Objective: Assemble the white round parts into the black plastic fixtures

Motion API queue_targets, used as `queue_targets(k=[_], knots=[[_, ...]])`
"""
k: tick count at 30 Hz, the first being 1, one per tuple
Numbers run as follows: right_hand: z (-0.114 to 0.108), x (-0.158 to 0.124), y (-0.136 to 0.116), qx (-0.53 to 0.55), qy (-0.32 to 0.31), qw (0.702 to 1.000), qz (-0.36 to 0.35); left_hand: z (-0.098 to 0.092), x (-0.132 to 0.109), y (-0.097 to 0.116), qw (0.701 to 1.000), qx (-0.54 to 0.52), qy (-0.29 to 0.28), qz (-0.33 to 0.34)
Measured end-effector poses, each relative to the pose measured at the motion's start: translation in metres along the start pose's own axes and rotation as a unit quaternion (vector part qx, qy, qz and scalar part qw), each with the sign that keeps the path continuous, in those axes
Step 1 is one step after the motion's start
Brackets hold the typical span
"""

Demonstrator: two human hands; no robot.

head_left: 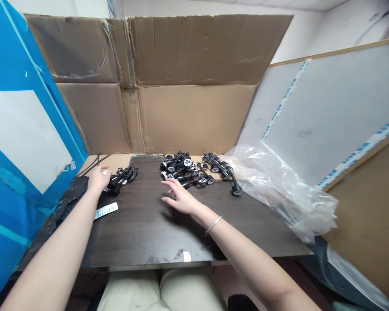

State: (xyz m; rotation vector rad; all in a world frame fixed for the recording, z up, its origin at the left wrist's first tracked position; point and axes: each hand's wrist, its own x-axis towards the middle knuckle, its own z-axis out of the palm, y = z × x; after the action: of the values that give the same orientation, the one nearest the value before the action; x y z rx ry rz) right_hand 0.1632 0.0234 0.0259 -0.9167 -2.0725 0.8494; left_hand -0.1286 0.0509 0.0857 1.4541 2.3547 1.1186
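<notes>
My left hand (pixel 99 178) rests on the dark table (pixel 142 229) at the left, its fingers curled against a small heap of black plastic parts (pixel 123 177); what the fingers grip is hidden. My right hand (pixel 179 196) hovers over the table's middle with fingers stretched out and apart, empty, its fingertips just short of the larger pile of black parts (pixel 186 169). A silver bracelet (pixel 213 225) sits on that wrist. More black pieces (pixel 220 166) lie further right, one with a round foot (pixel 236 190).
A crumpled clear plastic bag (pixel 278 190) covers the table's right side. A white label strip (pixel 106 210) lies near my left forearm. Cardboard walls (pixel 188 86) close the back, a blue panel (pixel 26 129) the left, grey boards (pixel 327 112) the right.
</notes>
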Motion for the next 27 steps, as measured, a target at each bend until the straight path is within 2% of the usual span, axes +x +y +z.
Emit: queue_targets(k=[2, 4, 6, 8, 10, 13, 15, 18, 20, 22, 27], knots=[[-0.012, -0.004, -0.002, -0.008, 0.017, 1.0, -0.023, 0.004, 0.021, -0.004, 0.989, 0.124, -0.058, 0.059], [-0.025, -0.005, -0.003, -0.022, 0.048, 0.998, -0.042, 0.006, 0.035, -0.005, 0.971, 0.202, -0.105, 0.077], [-0.038, -0.002, -0.001, -0.031, 0.091, 0.994, -0.048, 0.008, 0.043, -0.004, 0.95, 0.251, -0.165, 0.088], [-0.052, 0.005, 0.004, -0.024, 0.147, 0.988, -0.039, 0.009, 0.045, -0.002, 0.94, 0.269, -0.19, 0.092], [-0.065, 0.013, 0.012, -0.025, 0.209, 0.977, -0.02, 0.009, 0.044, 0.0, 0.945, 0.266, -0.17, 0.089], [-0.083, 0.029, 0.024, -0.094, 0.26, 0.961, 0.022, 0.005, 0.037, 0.005, 0.97, 0.213, -0.08, 0.083], [-0.092, 0.041, 0.031, -0.176, 0.242, 0.951, 0.07, 0.003, 0.029, 0.01, 0.986, 0.145, -0.015, 0.085], [-0.095, 0.057, 0.037, -0.289, 0.162, 0.937, 0.113, 0.004, 0.013, 0.017, 0.992, 0.045, 0.018, 0.116], [-0.093, 0.065, 0.038, -0.344, 0.102, 0.925, 0.127, 0.01, 0.001, 0.02, 0.989, -0.023, 0.004, 0.146], [-0.089, 0.071, 0.039, -0.376, 0.07, 0.914, 0.136, 0.018, -0.012, 0.02, 0.981, -0.076, -0.013, 0.176], [-0.084, 0.076, 0.044, -0.385, 0.081, 0.909, 0.136, 0.037, -0.042, 0.01, 0.965, -0.113, -0.031, 0.235]])
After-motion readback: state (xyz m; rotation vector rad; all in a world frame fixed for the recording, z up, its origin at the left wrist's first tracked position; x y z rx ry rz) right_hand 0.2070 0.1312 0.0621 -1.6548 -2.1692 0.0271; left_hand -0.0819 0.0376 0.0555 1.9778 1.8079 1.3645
